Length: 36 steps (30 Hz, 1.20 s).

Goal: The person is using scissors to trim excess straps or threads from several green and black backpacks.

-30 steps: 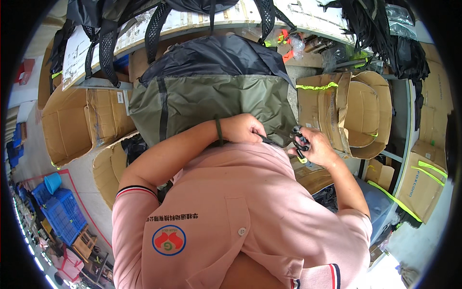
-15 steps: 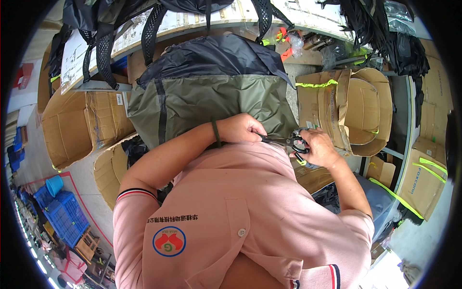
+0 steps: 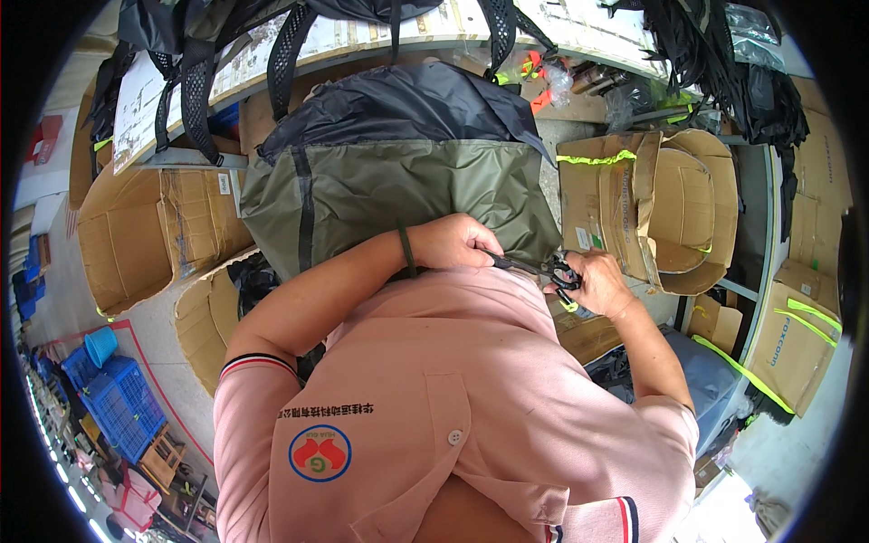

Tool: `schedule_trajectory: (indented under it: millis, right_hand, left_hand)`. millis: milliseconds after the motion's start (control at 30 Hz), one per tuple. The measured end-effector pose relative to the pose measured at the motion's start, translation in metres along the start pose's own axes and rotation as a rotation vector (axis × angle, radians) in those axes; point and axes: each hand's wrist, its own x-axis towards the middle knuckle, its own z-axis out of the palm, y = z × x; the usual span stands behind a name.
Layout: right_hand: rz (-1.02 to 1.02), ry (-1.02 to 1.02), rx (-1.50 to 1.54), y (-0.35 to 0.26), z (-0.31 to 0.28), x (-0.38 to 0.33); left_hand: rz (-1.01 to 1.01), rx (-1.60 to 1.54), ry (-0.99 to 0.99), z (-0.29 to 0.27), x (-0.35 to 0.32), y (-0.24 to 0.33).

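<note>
My left hand (image 3: 455, 242) is closed in a pinch on the end of a black strip (image 3: 499, 261), just above the front of my pink shirt. In my right hand (image 3: 599, 284) is a pair of black-handled scissors (image 3: 563, 271), my fingers wrapped round the handles. Its blades point left toward the strip; whether they touch it I cannot tell. Against my body lies a large olive-green fabric bag (image 3: 434, 185) with a black upper part (image 3: 398, 104) and a dark vertical strip at its left. My left wrist and forearm rest along its near edge.
Beyond the bag runs a worn white table (image 3: 353, 52) with black mesh straps hanging over its edge. Open cardboard boxes stand to the left (image 3: 127, 231) and right (image 3: 692, 199). Blue crates (image 3: 122, 412) sit on the floor far left. Black strips (image 3: 769, 104) hang at the upper right.
The scissors' handles have turned slightly and look closer together in my right hand. My left hand and the bag have stayed almost where they were.
</note>
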Motion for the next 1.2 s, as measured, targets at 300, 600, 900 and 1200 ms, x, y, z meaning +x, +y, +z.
schedule_trajectory:
  millis: [300, 600, 900, 1200]
  right_hand:
    - [0.09, 0.137, 0.593, -0.028, 0.017, 0.022]
    - [0.015, 0.01, 0.689, -0.034, 0.029, 0.046]
    - [0.067, -0.056, 0.703, -0.039, 0.019, 0.061]
    - [-0.032, 0.035, 0.594, -0.052, -0.049, 0.124]
  left_hand:
    - [0.126, -0.088, 0.105, -0.004, -0.01, -0.001]
    - [0.163, 0.386, 0.73, -0.04, -0.215, 0.04]
    - [0.093, 1.136, 0.925, 0.01, -0.242, -0.008]
    - [-0.309, 0.844, 0.772, 0.032, -0.32, -0.096]
